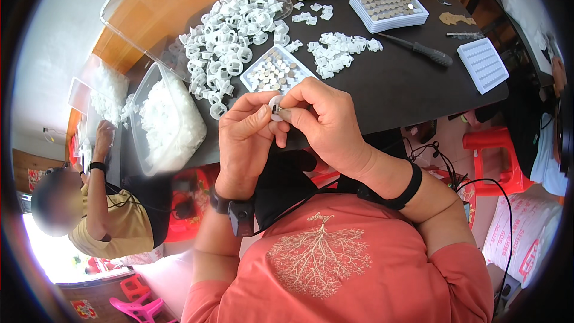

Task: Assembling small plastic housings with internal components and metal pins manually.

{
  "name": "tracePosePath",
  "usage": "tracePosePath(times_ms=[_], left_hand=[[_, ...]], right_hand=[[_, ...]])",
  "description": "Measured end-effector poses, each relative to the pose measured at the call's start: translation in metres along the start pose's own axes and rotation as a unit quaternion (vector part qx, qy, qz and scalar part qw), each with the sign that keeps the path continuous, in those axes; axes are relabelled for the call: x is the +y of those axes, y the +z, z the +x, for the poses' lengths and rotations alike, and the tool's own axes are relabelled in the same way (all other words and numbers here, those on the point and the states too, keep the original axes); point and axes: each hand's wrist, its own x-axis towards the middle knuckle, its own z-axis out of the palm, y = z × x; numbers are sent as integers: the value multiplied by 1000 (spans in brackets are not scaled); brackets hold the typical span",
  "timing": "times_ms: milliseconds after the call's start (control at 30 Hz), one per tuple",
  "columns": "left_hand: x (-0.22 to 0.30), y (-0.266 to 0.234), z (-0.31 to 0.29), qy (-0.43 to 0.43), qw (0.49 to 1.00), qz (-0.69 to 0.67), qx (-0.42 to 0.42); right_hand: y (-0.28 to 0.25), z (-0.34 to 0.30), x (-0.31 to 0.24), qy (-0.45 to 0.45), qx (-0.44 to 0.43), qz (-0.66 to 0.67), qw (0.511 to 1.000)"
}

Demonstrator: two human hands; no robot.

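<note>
Pinching white plastic (275, 101), left hand (246, 131) meets right hand (330, 121) before lettered shirt (326, 251).

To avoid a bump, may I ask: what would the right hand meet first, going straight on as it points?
The right hand would first meet the white plastic piece, then probably the left hand; depth is unclear.

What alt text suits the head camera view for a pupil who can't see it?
A person's left hand and right hand hold a small white plastic piece by the edge of a dark table. Beyond are a tray of round silvery discs and a large heap of white pieces; a dark-handled tool lies further right, and another person is at left.
</note>
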Motion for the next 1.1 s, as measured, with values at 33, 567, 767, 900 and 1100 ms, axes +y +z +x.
tracePosePath(times_ms=[33,567,767,900,1100], left_hand=[[-1,0,0,-1,1000,-6,-2],[-2,2,-4,-4,999,-44,-27],[-6,1,-6,-6,998,-51,-28],[-6,3,-9,-6,997,-78,-11],[-4,4,-12,-5,998,-59,12]], right_hand=[[1,-1,1,17,5,20,1000],[-15,17,-28,190,-69,131,971],[-14,16,-31,207,-72,122,968],[-4,4,-25,148,-46,115,981],[1,-7,-8,-123,15,-135,983]])
